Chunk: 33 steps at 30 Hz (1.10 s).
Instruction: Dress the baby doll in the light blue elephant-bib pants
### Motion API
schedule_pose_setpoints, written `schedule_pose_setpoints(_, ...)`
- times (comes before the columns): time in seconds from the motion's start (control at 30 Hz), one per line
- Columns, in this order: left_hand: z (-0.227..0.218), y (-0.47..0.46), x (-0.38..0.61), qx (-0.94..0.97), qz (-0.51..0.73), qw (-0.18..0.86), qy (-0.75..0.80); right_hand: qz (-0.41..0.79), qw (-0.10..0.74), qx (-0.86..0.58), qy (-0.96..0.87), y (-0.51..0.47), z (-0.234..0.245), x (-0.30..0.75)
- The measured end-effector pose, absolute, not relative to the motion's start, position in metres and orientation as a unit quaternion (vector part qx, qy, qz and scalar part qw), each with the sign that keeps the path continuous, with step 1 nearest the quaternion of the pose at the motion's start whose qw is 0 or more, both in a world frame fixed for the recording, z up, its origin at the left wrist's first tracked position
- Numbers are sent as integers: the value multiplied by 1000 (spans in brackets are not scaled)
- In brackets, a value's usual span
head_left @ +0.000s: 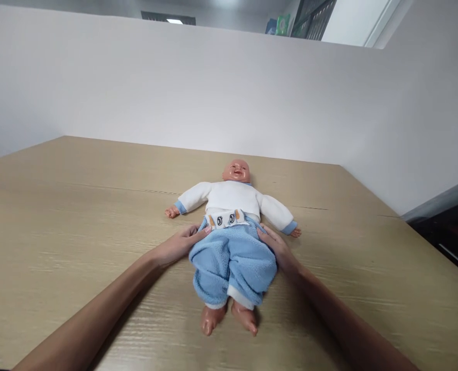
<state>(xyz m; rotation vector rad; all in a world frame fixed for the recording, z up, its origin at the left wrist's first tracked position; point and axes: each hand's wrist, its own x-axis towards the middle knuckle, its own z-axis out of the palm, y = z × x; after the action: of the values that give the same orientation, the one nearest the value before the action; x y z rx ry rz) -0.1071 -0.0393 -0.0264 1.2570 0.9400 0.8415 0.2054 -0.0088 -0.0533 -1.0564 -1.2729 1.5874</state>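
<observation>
So there's a bald, pinkish plastic baby doll point(232, 238) lying on its back in the middle of a big pale wood-grain table point(97, 221), head toward the far side and bare feet point(214, 319) pointing at the camera. It's wearing a long-sleeved white cloth top point(234, 197) with light blue cuffs, plus puffy light blue fleece trousers point(232, 260) with white trim at the ankles. Across the waist there's a white fabric strip point(226, 220) with two dark cartoon eyes and a couple of orange patches on it.

Both hands are on the trousers, one at each side of the waist. The left hand point(182, 241) has its thumb laid over the fabric by the strip and the fingers bent at the outer edge, pinching the cloth. The right hand point(277, 243) mirrors that — thumb and fingers pinching the other side, though the lower fingers are mostly hidden, so can't tell how they sit.

The doll's arms are flung out sideways, resting above the hands. Behind the table — just a plain white wall point(193, 87).
</observation>
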Motion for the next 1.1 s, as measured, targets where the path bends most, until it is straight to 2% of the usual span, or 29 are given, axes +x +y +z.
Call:
schedule_pose_setpoints(0.1, -11, -33, -113, 541, 372, 634, 409, 636, 402, -393, -529, -7, -38, 213)
schedule_pose_setpoints(0.3, 24, 3, -109, 631, 426, 478, 438, 590, 498, -377, -512, 29, -11, 205)
schedule_pose_setpoints(0.5, 4, 38, -101, 626, 429, 405, 509, 550, 473, -485, -489, 60, -38, 195)
schedule_pose_setpoints(0.57, -12, 38, -107, 612, 422, 416, 524, 542, 468, -488, -499, 58, -48, 197)
schedule_pose_setpoints(0.67, -35, 30, -116, 553, 437, 490, 513, 549, 488, -458, -501, 49, -56, 196)
schedule_pose_setpoints(0.87, -41, 11, -116, 451, 445, 661, 402, 682, 482, -388, -391, 32, -46, 184)
schedule_pose_setpoints(0.97, -35, 6, -118, 486, 421, 647, 410, 683, 465, -370, -424, 30, -40, 187)
schedule_pose_setpoints(1.1, -24, 3, -127, 557, 428, 567, 431, 589, 445, -377, -560, 23, -30, 199)
